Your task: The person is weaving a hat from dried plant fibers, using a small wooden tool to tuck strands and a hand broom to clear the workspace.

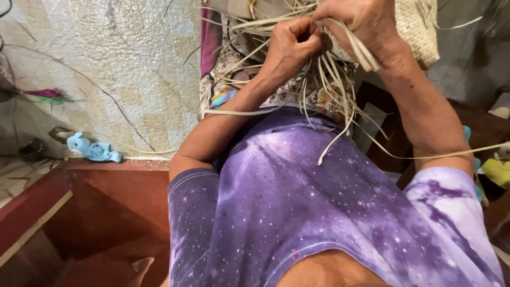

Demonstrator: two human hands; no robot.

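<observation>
My left hand (291, 43) is closed in a fist around a bunch of pale straw strips (330, 90) at the top middle of the view. Right beside it, touching the same bundle, my right hand (362, 24) pinches several flat strips that bend over its fingers. Loose strip ends hang down over my lap and my purple speckled shirt (297, 212). Behind my right hand lies a piece of woven pale matting (422, 29), and the strips run into it. A patterned cloth (226, 79) covers my lap under the left forearm.
A pale textured mat (117, 64) covers the floor at the left, with a small blue soft toy (93, 150) at its edge and magenta fibres (49, 94) further left. A red-brown step (106, 207) is at lower left. A yellow-green object (496, 170) sits at the right edge.
</observation>
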